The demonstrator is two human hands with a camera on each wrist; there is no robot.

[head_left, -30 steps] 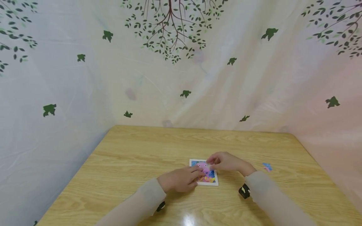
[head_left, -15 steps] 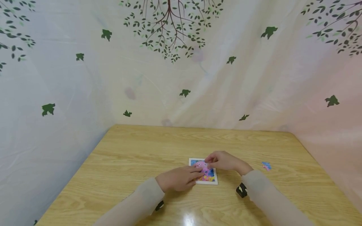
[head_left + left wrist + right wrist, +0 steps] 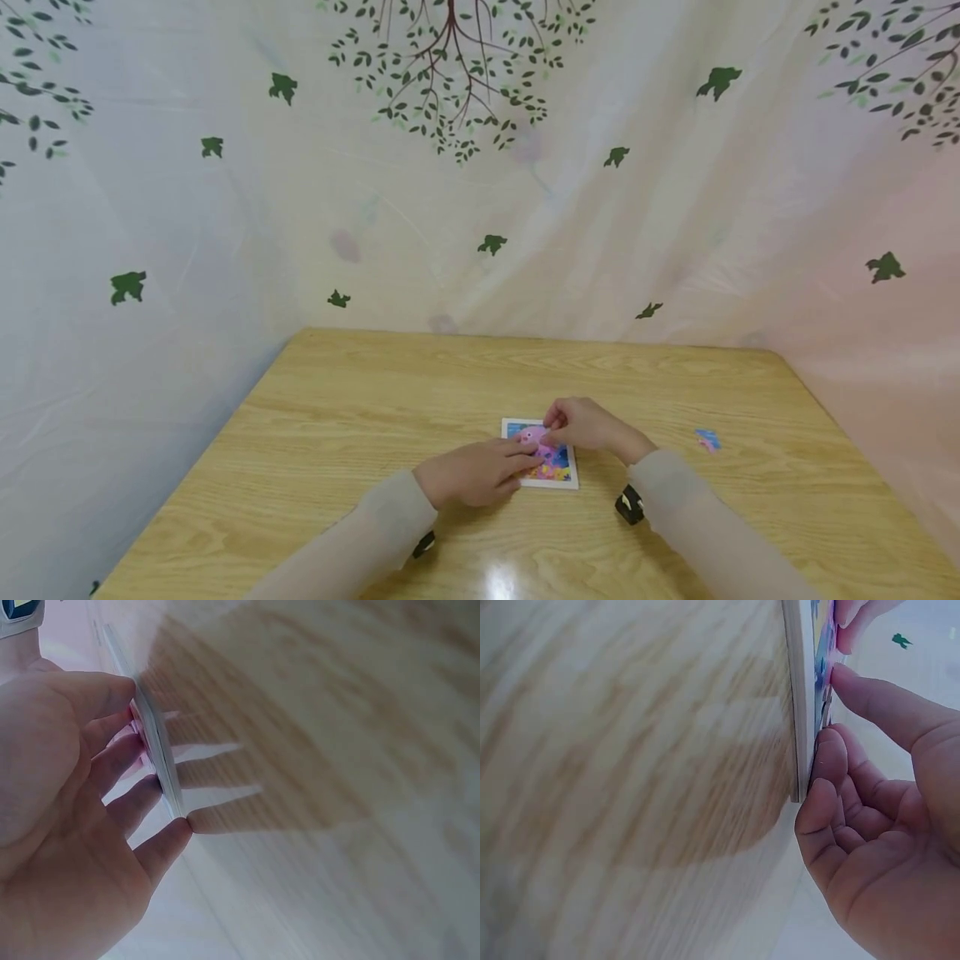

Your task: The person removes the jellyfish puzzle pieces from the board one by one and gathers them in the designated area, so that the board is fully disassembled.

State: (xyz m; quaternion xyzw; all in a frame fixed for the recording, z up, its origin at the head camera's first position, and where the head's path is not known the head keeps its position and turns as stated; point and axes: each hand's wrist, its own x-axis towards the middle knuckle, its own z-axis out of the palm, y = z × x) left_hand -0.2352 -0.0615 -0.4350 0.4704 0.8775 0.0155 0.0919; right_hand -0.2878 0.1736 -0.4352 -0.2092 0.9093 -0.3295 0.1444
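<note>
A small jigsaw puzzle in a white frame (image 3: 573,473), with a pink sea creature on blue, lies on the table. My left hand (image 3: 468,473) rests across its left part, fingers extended; in the left wrist view the thumb and fingertips meet the frame's edge (image 3: 159,746). At the upper right corner is my right hand (image 3: 588,423). Its thumb (image 3: 866,697) and curled forefinger pinch a puzzle piece against the picture, mostly hidden by the fingers. Other fingers of that hand curl beside the frame's corner.
A loose blue and pink puzzle bit (image 3: 707,440) lies to the right of the right hand. The wooden table (image 3: 360,392) ends at a pale curtain (image 3: 405,208) printed with leaves. Black wrist devices (image 3: 630,505) sit under the sleeves.
My right hand has shifted slightly left and inward over the puzzle's upper right corner, its wrist following. The left hand keeps its place on the picture.
</note>
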